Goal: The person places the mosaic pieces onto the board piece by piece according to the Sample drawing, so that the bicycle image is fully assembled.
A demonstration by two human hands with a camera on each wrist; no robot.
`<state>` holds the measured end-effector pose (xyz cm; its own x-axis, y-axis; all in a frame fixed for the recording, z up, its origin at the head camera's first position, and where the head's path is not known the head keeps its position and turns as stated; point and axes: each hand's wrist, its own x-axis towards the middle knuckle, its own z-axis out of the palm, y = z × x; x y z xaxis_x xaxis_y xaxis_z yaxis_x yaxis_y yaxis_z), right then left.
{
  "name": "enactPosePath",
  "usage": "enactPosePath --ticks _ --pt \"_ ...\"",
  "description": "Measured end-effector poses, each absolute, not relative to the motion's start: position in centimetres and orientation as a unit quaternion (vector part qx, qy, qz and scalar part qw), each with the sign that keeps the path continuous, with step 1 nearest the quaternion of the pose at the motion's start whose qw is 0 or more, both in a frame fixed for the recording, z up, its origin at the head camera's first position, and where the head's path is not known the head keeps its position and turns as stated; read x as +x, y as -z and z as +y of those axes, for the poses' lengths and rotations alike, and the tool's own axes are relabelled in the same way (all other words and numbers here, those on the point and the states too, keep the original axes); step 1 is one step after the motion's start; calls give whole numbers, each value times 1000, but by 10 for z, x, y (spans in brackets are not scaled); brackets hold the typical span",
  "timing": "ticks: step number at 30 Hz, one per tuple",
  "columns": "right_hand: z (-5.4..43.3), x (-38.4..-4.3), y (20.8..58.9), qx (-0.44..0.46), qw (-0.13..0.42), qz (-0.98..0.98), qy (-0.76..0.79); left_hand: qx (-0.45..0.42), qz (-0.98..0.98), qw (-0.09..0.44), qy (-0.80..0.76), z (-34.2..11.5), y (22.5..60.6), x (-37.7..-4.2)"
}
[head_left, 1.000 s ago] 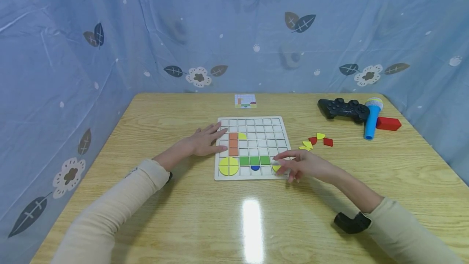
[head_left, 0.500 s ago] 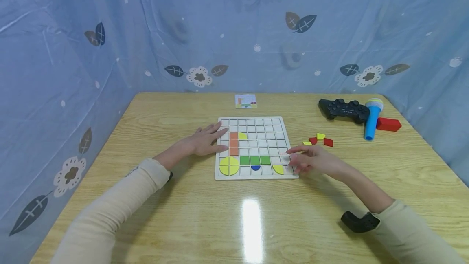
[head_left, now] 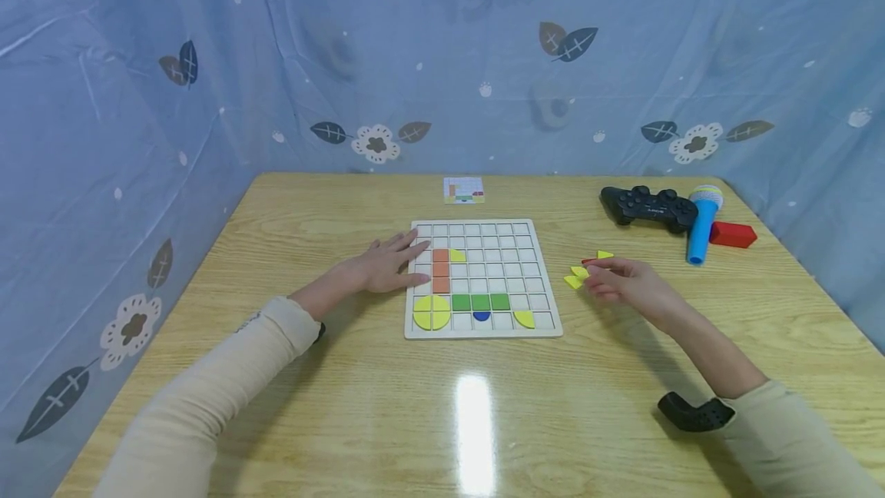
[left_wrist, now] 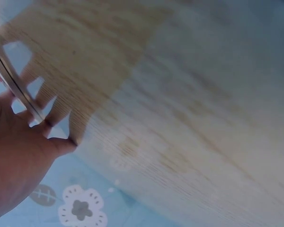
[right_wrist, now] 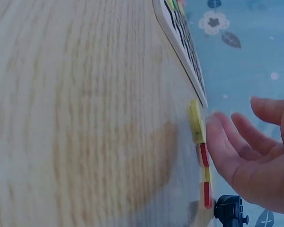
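The left hand (head_left: 383,266) rests with spread, straight fingers on the left edge of a white grid board (head_left: 494,243). On the board lie orange squares (head_left: 440,270), green squares (head_left: 480,302), a blue half-round piece (head_left: 482,316) and several yellow quarter-round pieces (head_left: 525,319). Right of the board, my right hand (head_left: 636,292) is over a small group of loose pieces. Its fingertips are beside the yellow pieces (head_left: 573,281); in the right wrist view its thumb stands apart from the fingers, with nothing seen between them. The hand partly covers a red piece (head_left: 588,260).
A small pattern card (head_left: 463,190) lies behind the board. At the back right are a black game controller (head_left: 648,206), a blue toy microphone (head_left: 701,229) and a red block (head_left: 734,234). A blue flowered curtain (head_left: 442,83) hangs behind the wooden table (head_left: 346,406).
My right hand has moved off the board's lower right corner to the right and is now over the loose pieces. A yellow quarter-round it covered shows on the board. The left hand stays put.
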<state>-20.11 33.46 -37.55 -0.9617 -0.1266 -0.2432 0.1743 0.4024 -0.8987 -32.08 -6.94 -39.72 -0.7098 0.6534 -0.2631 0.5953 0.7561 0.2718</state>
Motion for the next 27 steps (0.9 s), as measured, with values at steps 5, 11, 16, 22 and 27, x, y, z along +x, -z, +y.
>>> enactPosePath --ticks 5,11,16,22,27 --pt "333 -203 378 31 121 825 551 339 920 174 -85 -70 397 -321" --pt "329 -205 381 39 115 839 531 336 921 175 -86 -69 397 -321" --pt "326 -207 381 25 113 843 526 336 922 173 -87 -70 397 -321" --pt "322 -208 382 0 106 874 474 338 920 176 -88 -69 396 -320" --pt "318 -211 385 -41 83 895 436 340 919 176 -93 -69 395 -319"
